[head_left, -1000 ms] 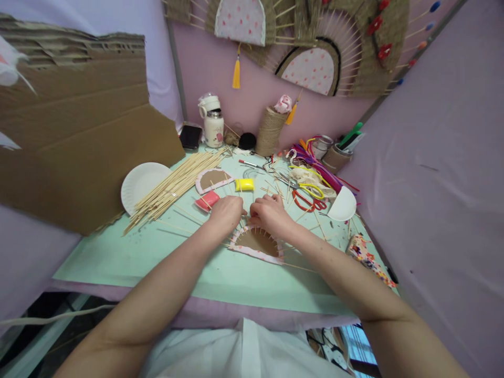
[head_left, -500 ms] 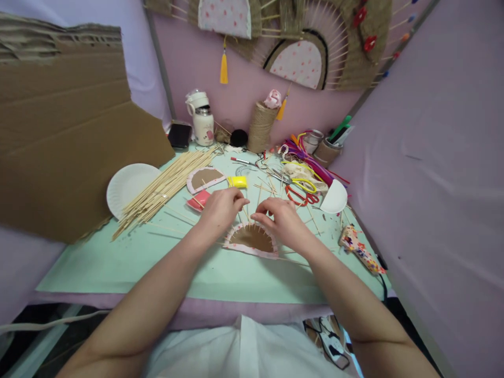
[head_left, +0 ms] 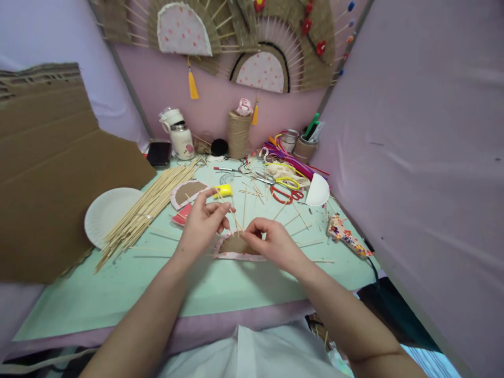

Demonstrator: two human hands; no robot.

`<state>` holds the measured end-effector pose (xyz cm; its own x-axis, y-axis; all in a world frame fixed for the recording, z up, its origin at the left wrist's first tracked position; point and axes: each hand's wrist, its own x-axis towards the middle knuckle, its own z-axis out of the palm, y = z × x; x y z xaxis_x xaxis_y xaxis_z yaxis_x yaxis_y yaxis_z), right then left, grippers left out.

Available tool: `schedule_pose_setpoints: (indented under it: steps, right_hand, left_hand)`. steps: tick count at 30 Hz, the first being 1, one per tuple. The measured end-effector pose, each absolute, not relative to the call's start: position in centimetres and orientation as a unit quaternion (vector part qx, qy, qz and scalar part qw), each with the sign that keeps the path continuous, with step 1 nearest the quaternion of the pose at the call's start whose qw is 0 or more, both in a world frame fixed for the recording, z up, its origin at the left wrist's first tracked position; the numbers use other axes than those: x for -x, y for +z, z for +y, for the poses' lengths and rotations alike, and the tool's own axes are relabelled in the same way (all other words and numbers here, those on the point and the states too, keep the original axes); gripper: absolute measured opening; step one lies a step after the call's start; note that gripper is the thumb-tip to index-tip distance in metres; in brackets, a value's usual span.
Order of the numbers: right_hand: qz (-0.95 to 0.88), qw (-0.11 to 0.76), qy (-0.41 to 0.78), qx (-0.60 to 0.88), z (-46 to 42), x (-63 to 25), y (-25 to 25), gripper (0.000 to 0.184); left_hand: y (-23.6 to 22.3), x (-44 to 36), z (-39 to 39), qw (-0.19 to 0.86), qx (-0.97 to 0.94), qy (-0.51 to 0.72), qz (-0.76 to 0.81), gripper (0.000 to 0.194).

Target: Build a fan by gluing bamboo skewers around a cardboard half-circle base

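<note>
A thin wooden stick (head_left: 236,218) slants between my hands above the table. My right hand (head_left: 271,242) pinches its lower end between thumb and fingertips. Near the upper end, my left hand (head_left: 201,220) has its fingers curled about the stick. Just beneath lies a half-round cardboard piece (head_left: 232,245) with a pink-and-white edging, partly hidden by my right hand. Several sticks fan outward around it on the table. By my left hand are a red packet (head_left: 181,215), a yellow packet (head_left: 223,190) and a second edged cardboard half-round (head_left: 189,193).
A bundle of sticks (head_left: 147,212) overlaps a white paper plate (head_left: 98,210) at left, beside a large cardboard sheet (head_left: 59,184). Red-handled scissors (head_left: 285,195), a twine roll (head_left: 238,134) and a cup of pens (head_left: 305,149) stand farther back. A patterned glue gun (head_left: 346,236) lies right.
The stick now shows between my hands, slanting. My right hand has come down over the cardboard half-round's right side, and my left hand has opened out somewhat. The whole view has shifted.
</note>
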<state>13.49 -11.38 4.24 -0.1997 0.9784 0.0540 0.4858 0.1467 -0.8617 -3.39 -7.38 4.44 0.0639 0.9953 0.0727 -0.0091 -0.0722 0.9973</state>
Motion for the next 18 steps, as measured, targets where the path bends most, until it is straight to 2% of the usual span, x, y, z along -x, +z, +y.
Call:
schedule_pose_setpoints:
  steps: [2, 6, 9, 10, 12, 15, 18]
  right_hand:
    - [-0.696, 0.320, 0.368, 0.527, -12.1, -13.5, 4.5, 0.019]
    - [-0.733, 0.316, 0.321, 0.509, -13.0, -16.7, 4.8, 0.015]
    - [-0.697, 0.323, 0.166, 0.618, -13.5, -22.9, 4.6, 0.024]
    - [-0.672, 0.298, 0.103, 0.670, -13.7, -25.3, 4.4, 0.027]
    - [-0.622, 0.195, 0.038, 0.757, -14.2, -29.8, 4.1, 0.031]
    - [-0.594, 0.070, 0.024, 0.801, -15.1, -34.1, 3.2, 0.039]
    - [-0.583, 0.008, 0.042, 0.811, -15.3, -35.4, 1.7, 0.041]
  left_hand:
    - [4.5, 3.4, -7.2, 0.542, -0.518, 0.495, 0.439, 0.036]
    - [4.6, 4.3, -6.5, 0.560, -0.482, 0.518, 0.432, 0.034]
    - [4.8, 5.9, -5.4, 0.552, -0.445, 0.536, 0.459, 0.037]
    - [4.8, 6.4, -5.0, 0.550, -0.439, 0.538, 0.464, 0.037]
    - [4.6, 7.1, -4.3, 0.546, -0.431, 0.541, 0.472, 0.036]
    - [4.4, 7.4, -3.7, 0.544, -0.425, 0.540, 0.481, 0.030]
    - [4.4, 7.6, -3.6, 0.537, -0.402, 0.552, 0.495, 0.025]
